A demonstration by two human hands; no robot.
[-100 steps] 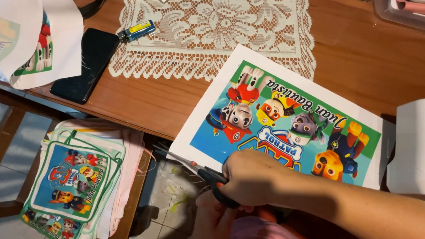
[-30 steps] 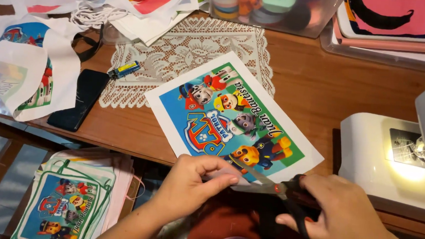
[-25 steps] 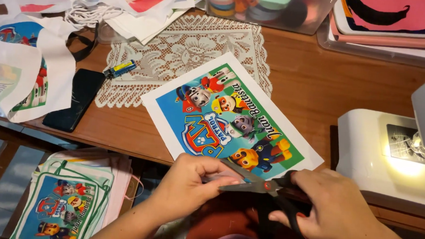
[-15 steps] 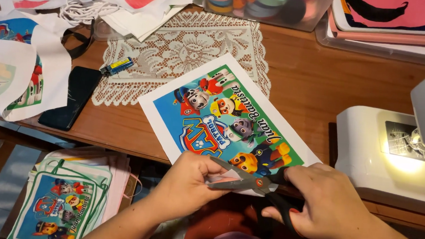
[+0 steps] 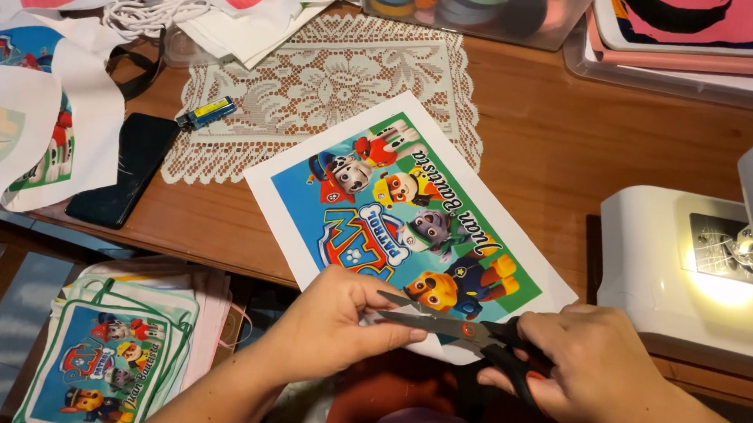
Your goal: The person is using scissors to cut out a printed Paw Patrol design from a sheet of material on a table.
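A white sheet printed with colourful cartoon puppies [image 5: 394, 213] lies tilted on the wooden table [image 5: 589, 146], its near edge overhanging. My left hand [image 5: 335, 322] pinches that near white margin. My right hand [image 5: 593, 368] grips black-handled scissors [image 5: 465, 330], whose open blades point left along the sheet's near edge, right beside my left fingertips.
A white sewing machine [image 5: 687, 265] with a lit lamp stands at the right. A lace doily [image 5: 332, 87], a dark phone [image 5: 126, 170] and a small blue lighter [image 5: 207, 111] lie behind the sheet. More printed fabric pieces [image 5: 42, 121] sit at left; a stack of them [image 5: 115, 352] rests lower left.
The scissors have advanced leftward along the sheet's near edge toward my left hand. The sheet has been turned since the oldest frame, and the view has shifted slightly.
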